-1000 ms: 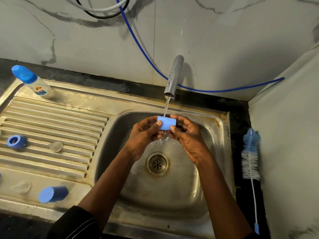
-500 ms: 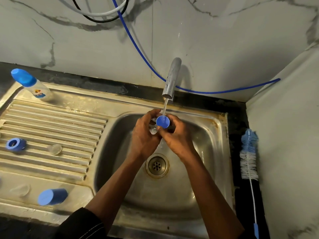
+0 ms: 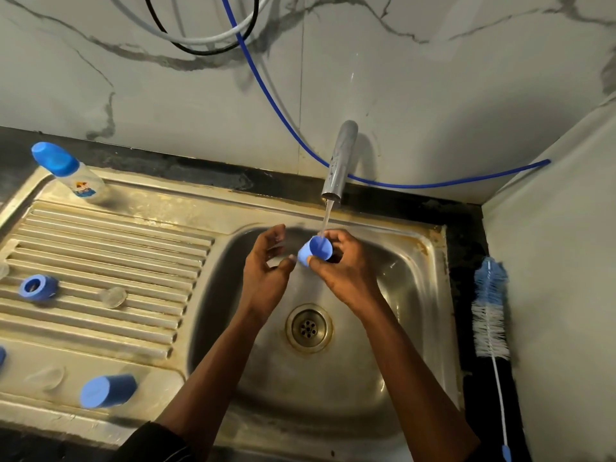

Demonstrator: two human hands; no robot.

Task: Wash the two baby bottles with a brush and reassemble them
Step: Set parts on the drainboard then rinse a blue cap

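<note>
Blue plastic, the bottle cap (image 3: 315,251) now sits in our right hand (image 3: 343,275) alone, pinched at frame centre with its mouth turned up so the stream from the tap (image 3: 338,161) runs into it. A second ago both hands gripped it sideways. Our left hand (image 3: 266,265) has let go and hovers just beside it, fingers loosely curled, seemingly empty. We judge this cap is getting its rinse. The collar ring (image 3: 36,287), teat (image 3: 113,297) and second cap (image 3: 106,391) wait on the draining surface (image 3: 100,248) at left.
</note>
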